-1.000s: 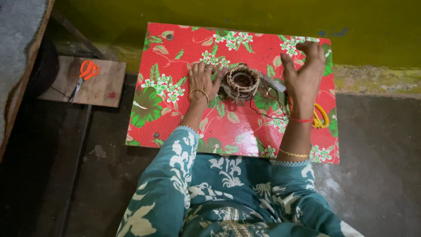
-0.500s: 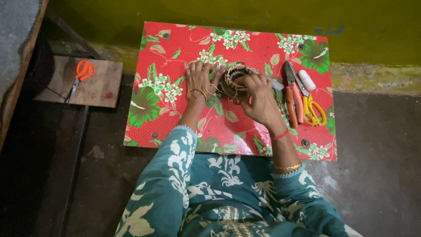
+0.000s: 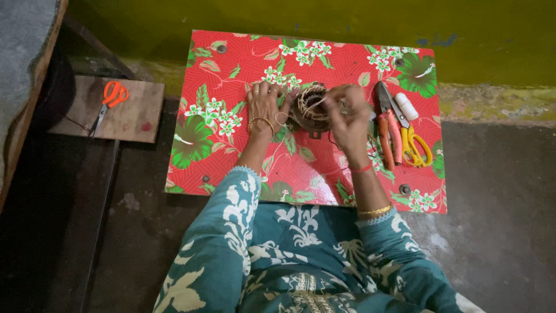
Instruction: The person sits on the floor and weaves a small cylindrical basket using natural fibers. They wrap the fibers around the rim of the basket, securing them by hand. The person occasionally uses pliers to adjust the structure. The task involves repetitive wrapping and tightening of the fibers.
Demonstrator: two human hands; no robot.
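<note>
A small round coil of brown wire wound on a dark ring (image 3: 313, 108) lies near the middle of the red floral-patterned surface (image 3: 231, 156). It is steadied at its edge by the left hand (image 3: 265, 107), fingers spread flat, no grip closed. A thin strand is pinched in the right hand (image 3: 349, 116) just beside the coil. Winding appears to be the step in hand; steady tension on the strand would be called for. Red-handled pliers (image 3: 385, 124) and yellow-handled scissors (image 3: 414, 142) lie to the right.

Clothing: teal garment (image 3: 301, 261) with cream leaf and flower print; sleeves end in pale scalloped edging. Left hand (image 3: 265, 104): gold bangle at wrist, ring on finger. Right hand (image 3: 350, 119): red thread at wrist, gold bangles lower.
</note>
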